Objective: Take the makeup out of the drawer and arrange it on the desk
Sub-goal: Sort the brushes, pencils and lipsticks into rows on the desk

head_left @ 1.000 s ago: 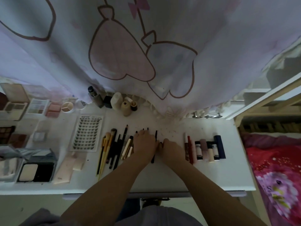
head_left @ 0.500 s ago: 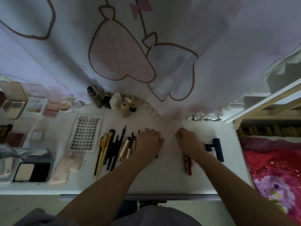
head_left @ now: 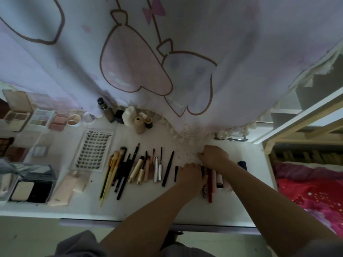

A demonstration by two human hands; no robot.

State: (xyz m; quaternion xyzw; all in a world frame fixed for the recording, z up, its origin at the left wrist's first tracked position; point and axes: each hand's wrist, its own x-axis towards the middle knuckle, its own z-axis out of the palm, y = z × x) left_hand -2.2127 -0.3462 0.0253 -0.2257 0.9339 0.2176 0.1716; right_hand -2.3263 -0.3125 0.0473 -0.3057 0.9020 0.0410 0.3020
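Lying on desk (head_left: 130, 204): brushes (head_left: 115, 169), lipsticks (head_left: 213, 180).

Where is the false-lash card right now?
In the head view the false-lash card lies flat on the desk, left of centre, just left of the row of brushes and ahead of the beige tubes.

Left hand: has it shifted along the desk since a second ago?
Yes. The left hand has slid right, away from the row of brushes, uncovering several pencils, and now rests against the lipstick tubes beside the right hand.
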